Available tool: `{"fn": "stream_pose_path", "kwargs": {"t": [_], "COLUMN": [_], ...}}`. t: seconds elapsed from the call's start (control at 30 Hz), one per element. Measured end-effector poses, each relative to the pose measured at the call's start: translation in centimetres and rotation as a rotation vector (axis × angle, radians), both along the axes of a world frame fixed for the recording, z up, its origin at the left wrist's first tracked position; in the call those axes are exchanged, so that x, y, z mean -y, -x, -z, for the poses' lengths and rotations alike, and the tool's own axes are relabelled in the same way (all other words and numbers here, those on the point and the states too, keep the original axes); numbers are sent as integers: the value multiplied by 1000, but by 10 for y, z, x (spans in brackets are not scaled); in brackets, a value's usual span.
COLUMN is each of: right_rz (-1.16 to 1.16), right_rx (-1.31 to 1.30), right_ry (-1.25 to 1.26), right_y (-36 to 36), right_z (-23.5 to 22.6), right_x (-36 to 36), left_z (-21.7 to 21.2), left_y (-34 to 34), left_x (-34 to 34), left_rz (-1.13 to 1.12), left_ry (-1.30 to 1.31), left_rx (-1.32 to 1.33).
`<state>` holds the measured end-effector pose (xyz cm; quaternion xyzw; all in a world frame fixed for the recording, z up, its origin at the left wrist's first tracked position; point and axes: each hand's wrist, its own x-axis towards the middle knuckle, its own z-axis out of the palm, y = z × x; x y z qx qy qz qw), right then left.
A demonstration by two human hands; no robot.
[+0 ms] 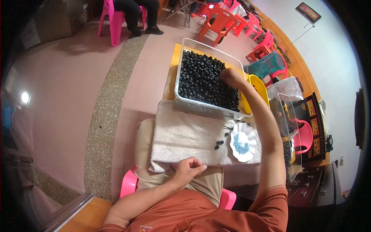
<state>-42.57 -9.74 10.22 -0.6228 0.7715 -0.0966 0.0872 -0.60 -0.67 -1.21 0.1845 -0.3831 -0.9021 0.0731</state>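
Observation:
A clear plastic bin [213, 112] holds a heap of small round black pieces [205, 79] with holes in them. My right hand [232, 78] reaches over the bin's right side and touches the pieces; its fingertips are hidden. Near the front edge of a pale towel [185, 135], my left hand [189, 170] has its fingers curled toward the thumb in a pinch. Whatever it may hold is too small to make out. On the towel lie several loose black pieces [219, 144], beside a white scalloped dish [247, 144] containing tiny blue bits [242, 146].
Under the bin is a yellow tabletop [172, 81]. A yellow basin [259, 88] sits to the bin's right. Farther right stand clear containers [288, 127] and a pink chair [303, 135]. A seated person's legs [135, 15] and a red chair [219, 24] appear at the back.

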Motion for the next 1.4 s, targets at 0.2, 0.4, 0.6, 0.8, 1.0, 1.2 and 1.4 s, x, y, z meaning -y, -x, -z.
{"fn": "stream_pose_path", "kwargs": {"t": [0.2,0.4,0.6,0.8,1.0,1.2,1.4], "right_rz": [-83,-51,59,42,117,-12,-6], "right_rx": [-259,-208,-98,-172,-198,-196,-245], "right_ry": [-244,-300,-194,-175,-251,-134,-108], "right_y": [10,20,30,30,-17,-14,-21], "right_z": [19,33,49,43,4,-5,-7], "right_x": [21,24,20,14,19,3,-5], "left_z": [1,-3,-3,1,3,3,3], "left_y": [0,1,3,2,0,2,1], "left_x": [-1,0,0,0,-1,-2,-3], "left_rz": [-12,-32,-29,-9,-24,-30,-32], "left_ry": [8,-18,-24,-16,18,27,50], "left_rx": [18,18,27,5,13,-6,-4]}}
